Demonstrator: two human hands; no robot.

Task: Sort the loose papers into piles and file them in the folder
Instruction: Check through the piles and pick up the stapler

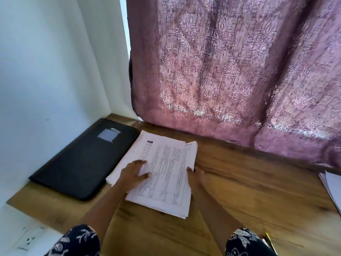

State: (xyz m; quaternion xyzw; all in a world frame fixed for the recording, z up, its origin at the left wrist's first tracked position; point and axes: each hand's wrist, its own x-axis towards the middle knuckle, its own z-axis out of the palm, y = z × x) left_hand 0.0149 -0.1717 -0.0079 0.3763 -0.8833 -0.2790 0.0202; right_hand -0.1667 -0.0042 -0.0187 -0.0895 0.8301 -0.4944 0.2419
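A stack of printed white papers [166, 174] with tables of text lies in the middle of the wooden desk [249, 182]. My left hand [133, 171] rests flat on the stack's left side, fingers spread. My right hand [196, 175] holds the stack's right edge, thumb on top and fingers hidden under the sheets. A closed black folder [83, 163] with a small clear pocket lies to the left of the papers, against the white wall.
A purple patterned curtain [239, 71] hangs along the desk's back edge. More white sheets [332, 187] lie at the right edge of view. A yellow pen tip [268, 238] shows near my right sleeve. A white socket [29, 239] sits at lower left.
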